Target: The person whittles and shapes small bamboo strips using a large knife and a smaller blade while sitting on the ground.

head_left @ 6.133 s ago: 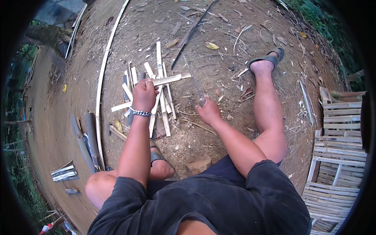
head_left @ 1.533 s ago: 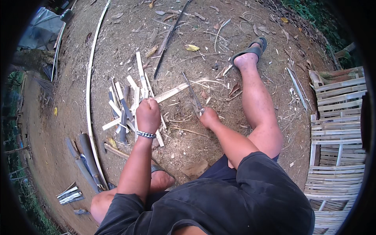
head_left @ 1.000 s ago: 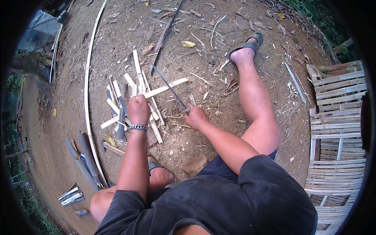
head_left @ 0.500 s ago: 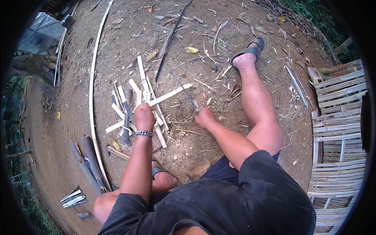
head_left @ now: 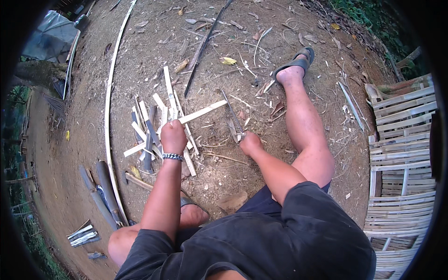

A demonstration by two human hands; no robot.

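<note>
Two dark poles (head_left: 110,189) lay on the dirt at left, beside a long lath (head_left: 108,102). Next came a loose pile of slats (head_left: 151,131). Over its right side, the left hand (head_left: 173,138) had its fingers curled tightly round a pale strip (head_left: 205,111) pointing right. A knife (head_left: 233,113) crossed the strip's tip, contact unclear; the right hand's (head_left: 252,143) fingers gripped the knife. Far right was a bamboo rack (head_left: 401,163).
</note>
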